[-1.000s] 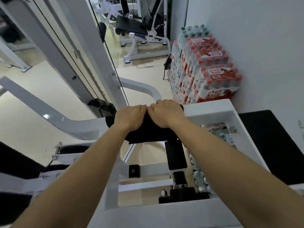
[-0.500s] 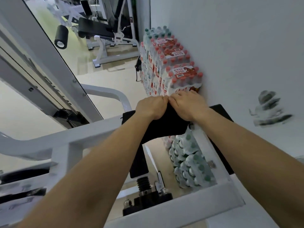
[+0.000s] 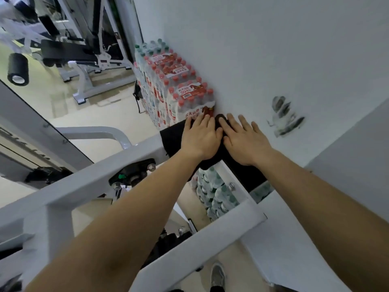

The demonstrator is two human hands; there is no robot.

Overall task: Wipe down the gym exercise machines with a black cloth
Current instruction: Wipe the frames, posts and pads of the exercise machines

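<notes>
White wall [image 3: 273, 49] with dark scuff [image 3: 284, 116], glossy cream floor [image 3: 94, 114], stacked water-bottle packs [image 3: 168, 91]

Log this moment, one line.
step: wipe white metal machine frame | left hand: flat on black cloth | right hand: flat on cloth

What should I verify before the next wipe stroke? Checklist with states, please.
1. Both hands on the black cloth: ok. The left hand and right hand lie flat on it, side by side.
2. Cloth on the machine: ok. It lies over the end of the white beam.
3. Room to push forward: not ok. The wall and the stacked water bottle packs sit just beyond the hands.
4. Cloth spread without bunching: cannot tell. The hands cover most of it.
5. Beam toward the left free for a stroke: ok. Nothing lies on the visible stretch.
</notes>
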